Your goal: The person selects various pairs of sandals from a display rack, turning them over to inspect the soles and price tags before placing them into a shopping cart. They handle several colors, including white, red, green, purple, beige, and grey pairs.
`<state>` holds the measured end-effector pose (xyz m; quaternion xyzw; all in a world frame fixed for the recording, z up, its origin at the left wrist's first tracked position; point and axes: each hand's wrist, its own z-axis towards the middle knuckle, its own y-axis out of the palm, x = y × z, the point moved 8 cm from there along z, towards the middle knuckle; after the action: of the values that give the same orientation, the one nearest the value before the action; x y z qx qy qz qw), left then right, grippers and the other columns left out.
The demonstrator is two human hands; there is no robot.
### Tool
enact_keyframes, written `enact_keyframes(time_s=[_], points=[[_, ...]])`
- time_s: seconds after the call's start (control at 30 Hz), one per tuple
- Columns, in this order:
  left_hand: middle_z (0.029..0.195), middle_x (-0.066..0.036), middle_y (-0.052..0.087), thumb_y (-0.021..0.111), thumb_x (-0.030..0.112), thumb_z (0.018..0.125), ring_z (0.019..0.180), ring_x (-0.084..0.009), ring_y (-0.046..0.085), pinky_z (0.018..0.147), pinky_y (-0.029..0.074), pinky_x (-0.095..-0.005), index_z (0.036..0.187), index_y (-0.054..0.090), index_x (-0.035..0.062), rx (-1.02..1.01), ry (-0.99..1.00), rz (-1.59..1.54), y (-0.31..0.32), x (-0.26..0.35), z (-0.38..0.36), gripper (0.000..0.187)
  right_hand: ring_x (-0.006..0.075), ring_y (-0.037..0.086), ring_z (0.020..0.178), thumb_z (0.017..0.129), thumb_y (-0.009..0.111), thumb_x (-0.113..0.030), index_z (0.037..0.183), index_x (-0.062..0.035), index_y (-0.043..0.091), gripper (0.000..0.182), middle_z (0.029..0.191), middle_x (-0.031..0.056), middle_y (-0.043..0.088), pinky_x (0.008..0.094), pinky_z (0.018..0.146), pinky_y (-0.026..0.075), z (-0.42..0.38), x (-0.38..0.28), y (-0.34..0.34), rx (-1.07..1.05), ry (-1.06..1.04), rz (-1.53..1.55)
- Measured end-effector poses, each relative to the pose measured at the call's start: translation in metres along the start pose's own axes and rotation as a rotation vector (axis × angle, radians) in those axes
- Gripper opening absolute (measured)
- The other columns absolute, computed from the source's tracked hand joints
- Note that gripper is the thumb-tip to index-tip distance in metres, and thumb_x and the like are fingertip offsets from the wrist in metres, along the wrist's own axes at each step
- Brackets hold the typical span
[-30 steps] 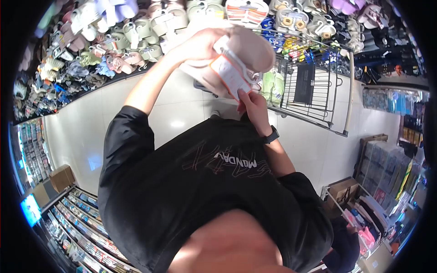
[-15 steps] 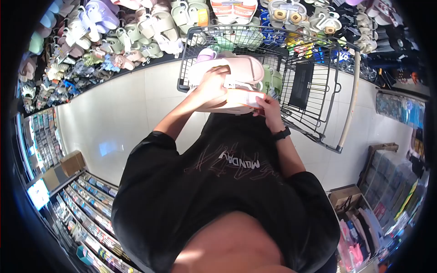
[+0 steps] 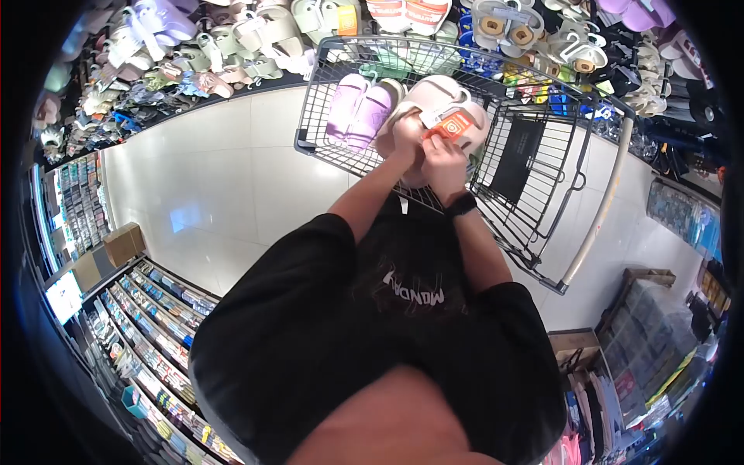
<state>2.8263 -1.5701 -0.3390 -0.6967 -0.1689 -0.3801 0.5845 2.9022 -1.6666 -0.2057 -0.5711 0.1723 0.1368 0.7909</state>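
Observation:
A pair of pale cream slippers (image 3: 435,94) is held over the shopping cart (image 3: 310,146), joined by a white plastic hanger. My left hand (image 3: 408,133) is closed around the near side of the pair, its fingers partly hidden by the slippers. With bent fingers my right hand (image 3: 445,164), a dark watch on its wrist, pinches the lower end of an orange tag (image 3: 456,124) that hangs from the pair. Just left of them, a pair of lilac slippers (image 3: 347,107) rests inside the cart.
Racks of hanging slippers (image 3: 267,35) line the wall beyond the cart. The cart's handle (image 3: 601,225) is on the right. Shelves of small goods (image 3: 159,341) stand at lower left, and bins of goods (image 3: 597,395) at lower right.
The slippers have moved away from my body and turned, now farther over the cart. Both hands have come closer together, and the lilac pair is now uncovered.

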Motion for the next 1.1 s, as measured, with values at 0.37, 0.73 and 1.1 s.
enact_keyframes(time_s=[0.37,0.73,1.1], points=[[0.101,-0.020,0.066,0.055,0.020,0.085,0.097,-0.0387,0.062,0.085,0.050,-0.0482,0.095,0.068,0.0048,-0.295,-0.527,0.219,0.126,-0.170,-0.054,0.022,0.0321,0.061,0.074,0.090,0.058,-0.023,0.079,-0.0068,0.064,0.020,0.078,0.0119,0.063,0.0435,0.067,0.050,-0.164,0.049,0.045,-0.380,0.487,0.157],[0.081,-0.020,0.066,0.058,0.030,0.084,0.080,-0.0369,0.065,0.074,0.050,-0.0471,0.092,0.068,0.0056,-0.200,-0.173,0.206,-0.102,-0.081,0.043,0.028,0.0354,0.063,0.072,0.088,0.057,-0.027,0.081,-0.0067,0.065,0.023,0.079,0.0150,0.065,0.0484,0.066,0.050,-0.123,0.052,0.069,-0.455,0.350,0.185],[0.100,-0.017,0.056,0.069,0.014,0.078,0.092,-0.0361,0.054,0.076,0.048,-0.0435,0.127,0.050,-0.0023,0.699,0.561,0.039,-0.326,0.072,0.278,0.055,0.0278,0.067,0.081,0.089,0.063,-0.011,0.094,-0.0008,0.068,0.012,0.087,0.0147,0.068,0.0329,0.076,0.050,0.364,-0.120,-0.188,0.427,-0.117,0.478]])
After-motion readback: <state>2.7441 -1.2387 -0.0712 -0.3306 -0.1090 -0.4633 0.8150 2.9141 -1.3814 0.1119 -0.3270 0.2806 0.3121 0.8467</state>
